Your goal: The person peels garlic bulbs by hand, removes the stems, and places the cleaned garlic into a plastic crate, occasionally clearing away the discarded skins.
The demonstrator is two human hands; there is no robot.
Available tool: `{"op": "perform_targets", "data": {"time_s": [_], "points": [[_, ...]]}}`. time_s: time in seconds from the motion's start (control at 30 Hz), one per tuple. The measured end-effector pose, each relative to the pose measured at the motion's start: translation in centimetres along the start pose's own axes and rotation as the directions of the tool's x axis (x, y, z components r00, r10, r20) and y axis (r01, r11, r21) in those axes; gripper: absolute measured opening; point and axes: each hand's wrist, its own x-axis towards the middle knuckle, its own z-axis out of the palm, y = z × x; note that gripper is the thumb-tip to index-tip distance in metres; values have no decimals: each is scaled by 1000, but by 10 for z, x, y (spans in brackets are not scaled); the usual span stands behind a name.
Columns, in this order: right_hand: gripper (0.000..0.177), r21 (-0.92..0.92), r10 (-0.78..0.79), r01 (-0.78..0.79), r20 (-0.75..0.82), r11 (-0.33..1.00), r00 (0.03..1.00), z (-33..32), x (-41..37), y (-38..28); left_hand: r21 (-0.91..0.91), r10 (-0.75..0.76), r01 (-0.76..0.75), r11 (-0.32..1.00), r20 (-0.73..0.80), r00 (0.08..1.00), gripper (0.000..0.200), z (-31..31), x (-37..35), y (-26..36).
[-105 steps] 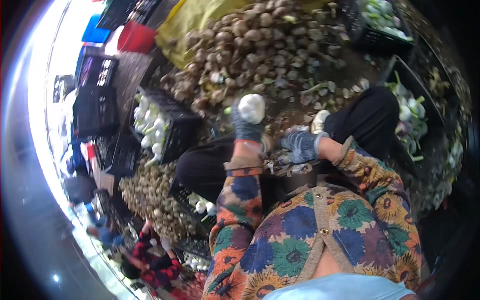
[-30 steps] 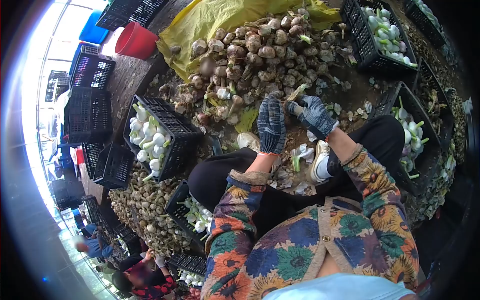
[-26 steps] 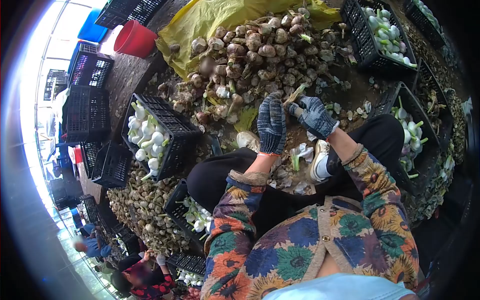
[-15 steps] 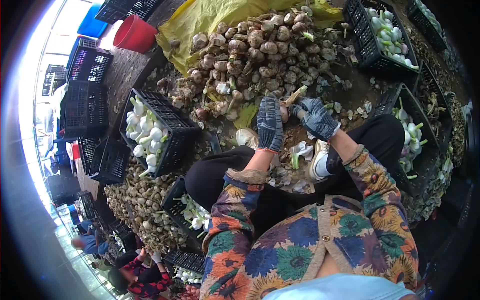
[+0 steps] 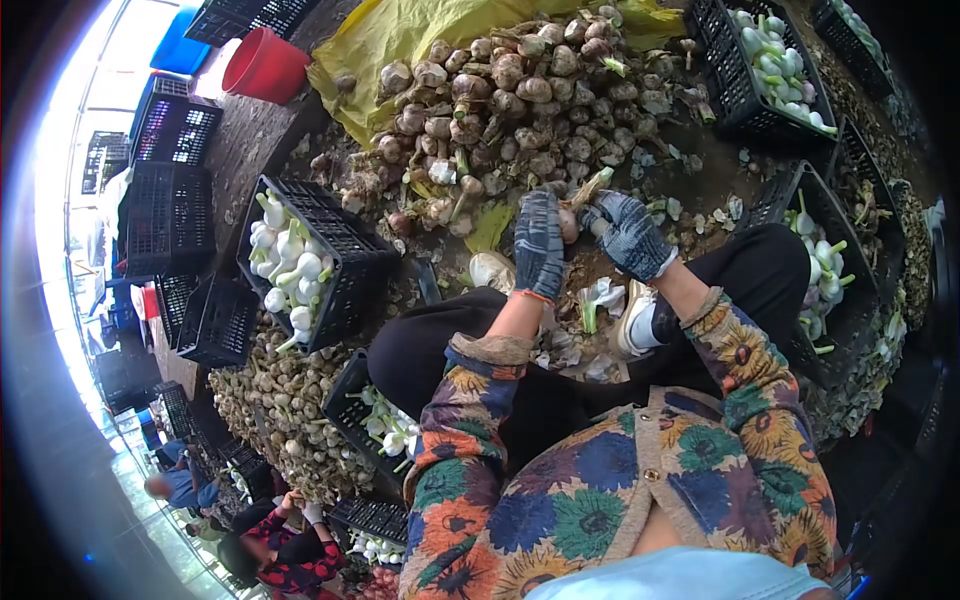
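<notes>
The fingers (image 5: 537, 207) of the gloved left hand (image 5: 540, 243) grasp a garlic bulb (image 5: 569, 224), its dry stalk (image 5: 597, 184) slanting up and to the right between the two hands. The gloved right hand (image 5: 628, 237) is bent in close at the bulb's other side; whether its fingers grip anything cannot be told. Just beyond the fingertips spreads a heap of untrimmed garlic (image 5: 540, 105), partly on a yellow sheet (image 5: 370, 50). Nearer the body than the fingers, a white-and-green garlic scrap (image 5: 592, 303) lies beside a shoe (image 5: 637, 320). Left of the fingers, a black crate (image 5: 355, 245) holds white cleaned garlic (image 5: 290, 262); well to their right, another crate (image 5: 778, 205) holds more, and a third crate (image 5: 733, 95) stands farther out, beyond them to the right.
</notes>
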Motion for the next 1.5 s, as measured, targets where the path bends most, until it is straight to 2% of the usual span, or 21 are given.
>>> {"op": "perform_targets", "data": {"time_s": [0.03,0.13,0.23,0.37,0.43,0.5,0.57,0.63,0.7,0.8,0.93,1.03,1.07,1.1,1.13,1.17,1.23,1.33,1.37,1.43,1.5], "points": [[16,3,-30,31,-31,1000,999,0,-1,-2,-302,-310,309,902,47,950,27,4,-8,23],[16,-10,23,-23,-51,1000,998,2,-4,-3,-613,-531,620,490,353,770,25,1,4,11],[15,-95,187,-190,-44,977,981,2,0,6,-458,70,-11,889,112,991,27,5,12,-13],[17,0,81,-82,-143,997,986,5,-1,12,-88,266,-255,963,150,952,35,8,-14,-1],[21,23,160,-159,-122,987,979,5,-3,7,-318,-139,198,927,200,970,24,4,-17,18],[23,90,224,-217,-80,972,971,14,-6,16,-374,-491,582,723,316,812,19,-5,-12,23],[26,113,300,-295,-29,949,953,15,-4,19,-383,-350,412,827,223,910,18,-1,-9,11],[27,157,338,-326,-55,932,940,15,-3,13,-85,-84,97,992,149,985,20,1,-15,17],[27,224,332,-294,-158,929,930,18,-3,5,-205,-144,182,962,186,972,25,2,-17,21],[25,588,604,-511,46,627,795,11,-3,9,-316,-229,301,900,245,942,25,0,-17,21],[20,929,711,-284,34,236,702,1,-3,12,-333,-311,351,876,166,936,22,-9,-14,29],[24,603,537,-374,-108,704,836,-14,-12,41,-241,-183,196,951,74,980,23,-19,2,6],[25,28,242,-244,49,969,969,-15,-21,59,-266,-226,235,935,64,972,23,-16,-5,14],[25,-490,61,131,356,862,933,-16,-29,75,-294,-268,273,916,59,962,23,-10,-11,25],[25,-357,199,-7,506,934,839,-23,-22,45,-233,-284,294,927,78,956,23,-10,-15,33],[24,-532,600,-342,448,775,663,-26,-12,15,-186,-214,223,957,66,975,21,-11,-14,28],[26,-457,323,-168,287,873,902,-15,-20,22,-87,-64,67,994,43,997,18,-15,-7,10],[32,146,202,-209,61,967,977,5,-12,20,24,154,-154,988,12,988,16,-23,6,-27],[33,196,249,-263,97,945,964,6,-8,15,252,247,-253,934,54,967,17,-26,8,-36],[35,288,337,-375,176,881,925,3,4,-3,737,417,-429,521,219,882,22,-28,5,-37],[35,295,334,-371,170,880,927,7,9,-5,781,457,-499,375,313,832,27,-27,0,-30]]}}
